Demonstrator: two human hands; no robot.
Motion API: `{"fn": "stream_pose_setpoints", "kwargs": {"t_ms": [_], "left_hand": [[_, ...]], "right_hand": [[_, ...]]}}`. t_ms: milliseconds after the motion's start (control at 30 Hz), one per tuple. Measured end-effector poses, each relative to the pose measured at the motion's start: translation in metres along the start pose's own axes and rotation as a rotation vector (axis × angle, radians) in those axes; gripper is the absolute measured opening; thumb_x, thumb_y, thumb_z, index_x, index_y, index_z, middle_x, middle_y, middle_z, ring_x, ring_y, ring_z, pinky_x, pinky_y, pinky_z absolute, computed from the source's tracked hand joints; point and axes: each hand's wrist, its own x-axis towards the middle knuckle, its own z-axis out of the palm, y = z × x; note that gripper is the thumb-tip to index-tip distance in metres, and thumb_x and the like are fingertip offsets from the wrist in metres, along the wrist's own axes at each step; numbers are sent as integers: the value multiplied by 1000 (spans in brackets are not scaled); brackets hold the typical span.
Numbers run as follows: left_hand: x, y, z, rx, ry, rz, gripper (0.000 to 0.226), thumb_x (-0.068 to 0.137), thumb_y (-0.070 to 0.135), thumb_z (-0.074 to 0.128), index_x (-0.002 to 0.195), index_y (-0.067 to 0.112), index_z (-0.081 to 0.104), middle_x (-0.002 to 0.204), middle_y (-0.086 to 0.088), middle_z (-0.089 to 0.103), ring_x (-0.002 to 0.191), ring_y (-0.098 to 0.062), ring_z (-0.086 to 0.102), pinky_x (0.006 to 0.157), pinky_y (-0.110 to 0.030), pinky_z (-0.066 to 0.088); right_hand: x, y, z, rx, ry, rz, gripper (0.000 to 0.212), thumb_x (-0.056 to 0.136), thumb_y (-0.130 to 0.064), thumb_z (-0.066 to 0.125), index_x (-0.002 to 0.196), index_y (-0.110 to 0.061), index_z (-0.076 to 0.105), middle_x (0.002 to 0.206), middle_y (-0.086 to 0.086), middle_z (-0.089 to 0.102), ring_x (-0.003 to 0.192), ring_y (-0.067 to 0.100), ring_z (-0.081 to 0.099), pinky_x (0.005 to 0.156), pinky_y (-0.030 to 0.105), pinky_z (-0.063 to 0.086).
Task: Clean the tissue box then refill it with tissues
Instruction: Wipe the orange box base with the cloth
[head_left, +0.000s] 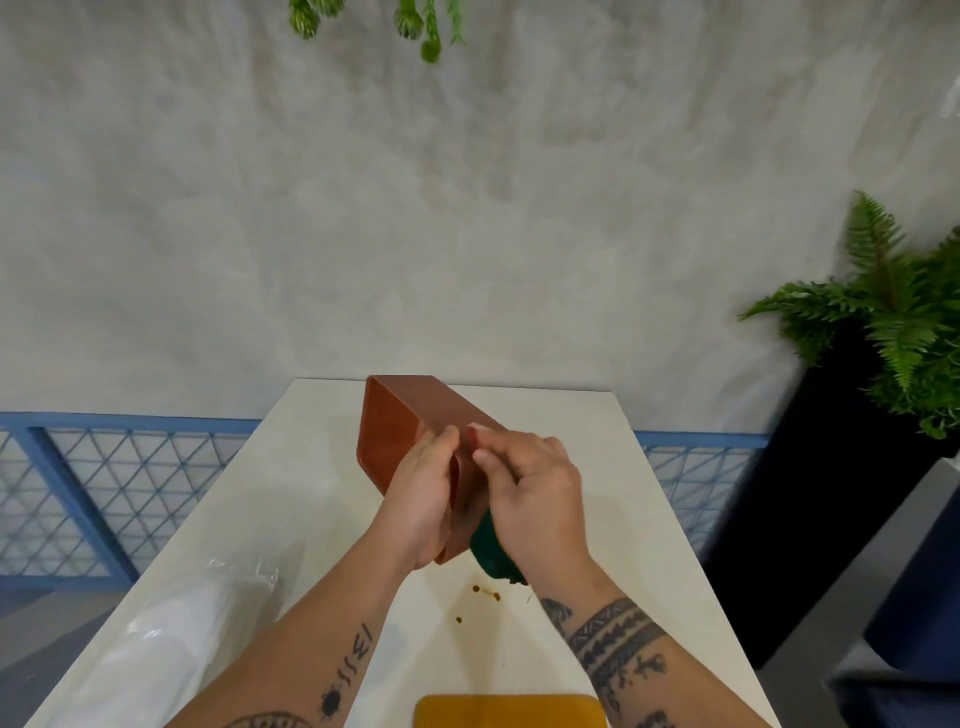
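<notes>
The tissue box (400, 431) — a rigid, smooth brown oblong with rounded corners — is held tilted above the white tabletop (597, 467), far end toward 11 o'clock; the left hand (423, 499) grips its near end and the right hand (535, 499) clamps a dark green cloth (493, 556) against its right flank. Advised: hold the left grip firm, wipe in long strokes along each face and into the corners, then lift the brown spots (485, 592) at 6 o'clock. Film-wrapped white tissues (176, 639) lie glossy at 8 o'clock.
</notes>
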Motion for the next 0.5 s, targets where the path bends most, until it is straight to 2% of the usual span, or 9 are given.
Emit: {"fn": "stream_pose_setpoints", "kwargs": {"t_ms": [67,133,200,300,367,433,500], "left_hand": [[-1,-1,-2,-36,29,18,36,110,26,36,122,1,58,109,-17,74,102,-23,74,83,-33,58],[-3,2,-5,-92,30,2,45,110,30,33,123,-5,60,116,-22,72,110,-29,71,92,-37,54],[-8,5,-7,-131,5,-32,53,111,33,27,124,-5,63,121,-24,71,116,-32,69,95,-40,53],[-10,6,-7,-102,18,-12,46,110,34,30,129,8,63,121,-19,73,113,-32,70,98,-48,54],[-10,6,-4,-76,28,-3,43,110,31,31,127,9,64,118,-18,74,109,-29,72,93,-44,56],[-10,6,-2,-91,43,-1,45,110,30,31,121,2,65,116,-21,73,105,-27,74,88,-37,55],[-11,8,-3,-149,57,-30,50,110,33,32,117,-2,67,115,-23,74,104,-28,74,89,-37,53]], "right_hand": [[-9,-3,8,-61,-15,-177,24,93,-13,69,106,-30,78,106,-22,72,103,-6,52,96,10,38],[-13,1,11,-75,-4,-315,24,89,-6,72,102,-25,79,106,-17,74,100,-5,54,95,9,38],[-6,13,7,-68,31,-290,24,88,-6,73,102,-25,79,107,-19,73,99,-10,52,94,15,43],[13,25,-2,-54,62,-57,22,92,-16,70,105,-32,78,104,-27,70,100,-4,52,94,25,48],[13,19,3,-84,69,-117,22,92,-15,70,105,-31,78,105,-23,72,99,-6,50,94,24,47],[3,9,11,-80,57,-275,22,90,-9,72,103,-26,79,108,-18,74,99,-14,48,95,16,44],[-9,9,17,-62,29,-378,24,88,-4,73,102,-22,80,107,-13,75,101,-12,51,96,14,43]]}}
